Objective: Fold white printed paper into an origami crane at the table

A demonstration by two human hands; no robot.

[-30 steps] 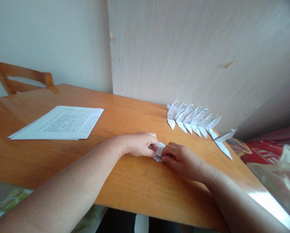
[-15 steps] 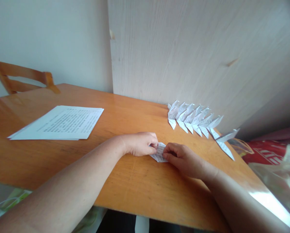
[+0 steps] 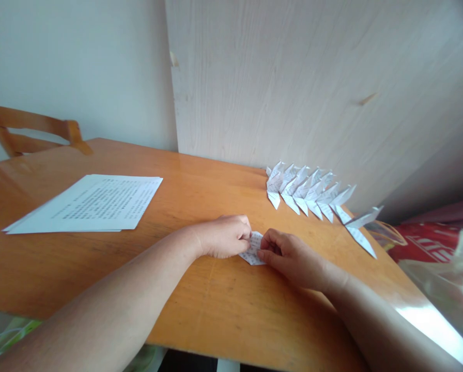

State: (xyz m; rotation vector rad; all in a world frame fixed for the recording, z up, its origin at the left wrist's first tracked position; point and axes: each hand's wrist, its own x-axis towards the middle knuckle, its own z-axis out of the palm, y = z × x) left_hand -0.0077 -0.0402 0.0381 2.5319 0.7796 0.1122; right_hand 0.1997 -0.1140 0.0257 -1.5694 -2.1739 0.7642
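Note:
A small folded piece of printed paper (image 3: 253, 250) lies on the wooden table between my hands. My left hand (image 3: 231, 235) has its fingers curled onto the paper's left end. At the right end, my right hand (image 3: 283, 253) pinches the paper between thumb and fingers. Parts of the paper are hidden under both hands. Beyond my right hand stands a row of folded paper cranes or birds (image 3: 303, 188), made of the same printed paper. One more folded figure (image 3: 359, 230) sits at the near right end of that row.
A stack of printed sheets (image 3: 95, 204) rests on the table (image 3: 200, 191) to the left. Behind it is a wooden chair (image 3: 37, 124). A pale wood-grain panel (image 3: 293, 77) rises at the back. Red and clear bags (image 3: 425, 240) lie past the right edge.
The view has shifted slightly, so the table and sheets appear a little lower. Both hands stay on the folded paper, with only a slight change in the fingers.

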